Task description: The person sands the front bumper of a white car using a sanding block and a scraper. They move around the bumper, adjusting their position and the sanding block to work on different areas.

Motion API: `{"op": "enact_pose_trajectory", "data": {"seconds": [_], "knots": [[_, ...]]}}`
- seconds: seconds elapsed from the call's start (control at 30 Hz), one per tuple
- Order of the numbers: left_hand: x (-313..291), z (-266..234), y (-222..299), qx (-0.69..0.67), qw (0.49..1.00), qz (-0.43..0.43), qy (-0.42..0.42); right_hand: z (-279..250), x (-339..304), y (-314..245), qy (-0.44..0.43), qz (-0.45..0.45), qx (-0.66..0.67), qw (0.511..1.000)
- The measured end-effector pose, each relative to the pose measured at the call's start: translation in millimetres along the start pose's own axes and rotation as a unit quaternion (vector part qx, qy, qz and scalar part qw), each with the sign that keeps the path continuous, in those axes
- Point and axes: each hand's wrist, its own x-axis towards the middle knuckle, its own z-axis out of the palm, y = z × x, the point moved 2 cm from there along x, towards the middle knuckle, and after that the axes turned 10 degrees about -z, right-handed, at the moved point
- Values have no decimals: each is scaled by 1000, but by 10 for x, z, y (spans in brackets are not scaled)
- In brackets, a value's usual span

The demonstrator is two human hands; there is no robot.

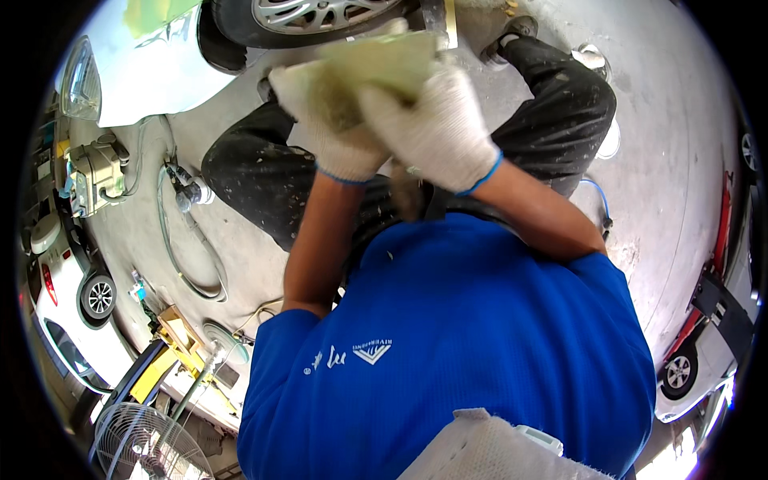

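In front of my lap I hold up a flat yellow-green piece point(376, 62), stiff-looking and blurred by motion; its exact kind cannot be made out. My left hand point(336, 140), in a white knit glove with a blue cuff, closes on its left and lower side. From the right, my right hand point(438, 132), gloved the same way, grips it with the thumb across its near face. Both hands almost touch each other beneath it. The far fingers are partly hidden behind the piece.
A light-coloured car body point(152, 68) with a wheel point(316, 14) stands just ahead. To the left are a hose point(166, 228), a power tool point(190, 190) and a boxy machine point(98, 172) on the concrete floor. A fan point(148, 448) stands lower left; cars are parked at both sides.
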Motion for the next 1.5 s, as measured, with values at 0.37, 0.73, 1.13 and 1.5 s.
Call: {"op": "enact_pose_trajectory", "data": {"seconds": [0.37, 0.73, 1.13, 1.5], "knots": [[-425, -340, -274, -466, 881, -64, -48, -466, -135, 481, 64, 261, 367, 891], [41, -488, 118, -474, 877, -73, 21, -138, -389, 424, -90, 305, 450, 834], [-34, -477, 479, -391, 903, -57, 170, -77, -319, 385, -87, 256, 333, 903], [-48, -291, 261, 112, 987, 80, 84, -26, 52, 107, -73, 0, 95, 993]]}}
